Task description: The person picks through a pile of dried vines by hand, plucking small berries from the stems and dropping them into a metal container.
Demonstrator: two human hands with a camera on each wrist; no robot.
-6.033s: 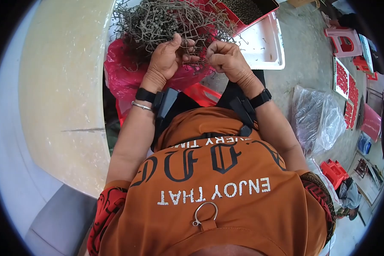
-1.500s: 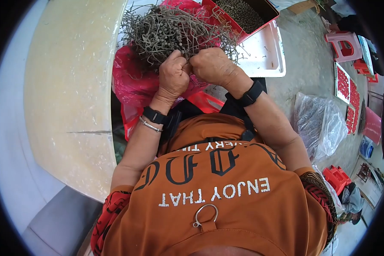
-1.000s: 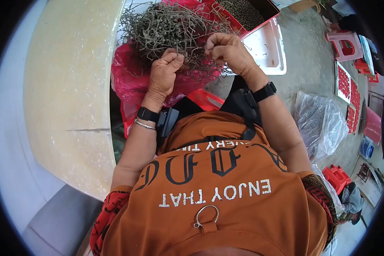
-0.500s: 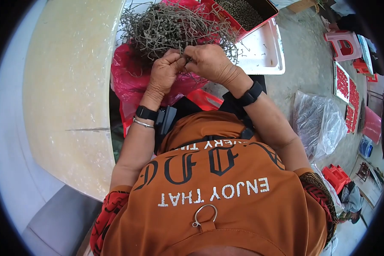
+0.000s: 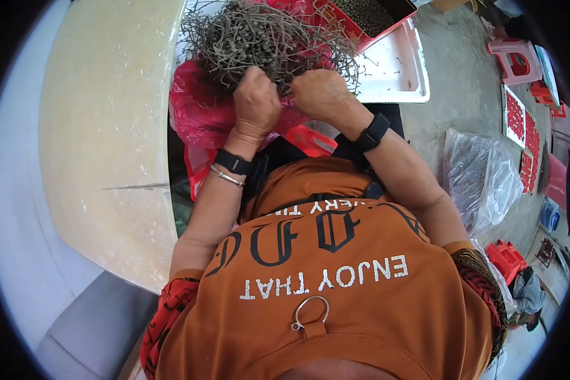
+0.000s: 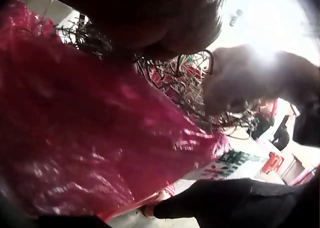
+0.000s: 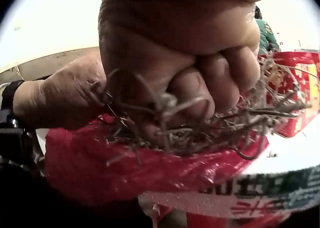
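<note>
A tangled heap of dry, twiggy stems [image 5: 240, 41] with small round berries lies on a pink-red plastic bag [image 5: 199, 107]. At its near edge, my left hand [image 5: 257, 101] curls its fingers around some stems; its fingertips are hidden in the head view. My right hand [image 5: 326, 95] is close beside it, also with curled fingers. In the right wrist view, thin stems [image 7: 185, 105] stick out from under the right hand's fingers. One hooked stem [image 6: 210, 62] shows between the two hands in the left wrist view.
Beyond my right hand, a red tin [image 5: 377, 39] of loose berries [image 5: 364, 14] stands over a white foam box [image 5: 405, 79]. A pale tabletop [image 5: 111, 139] borders the left side. Clear plastic wrapping [image 5: 478, 180], a pink stool [image 5: 513, 60] and trays of red pieces [image 5: 514, 117] are at right.
My right hand repeatedly moves away from the left and back to it. Since half a second ago both hands have turned knuckles-up, and the left has shifted slightly right.
</note>
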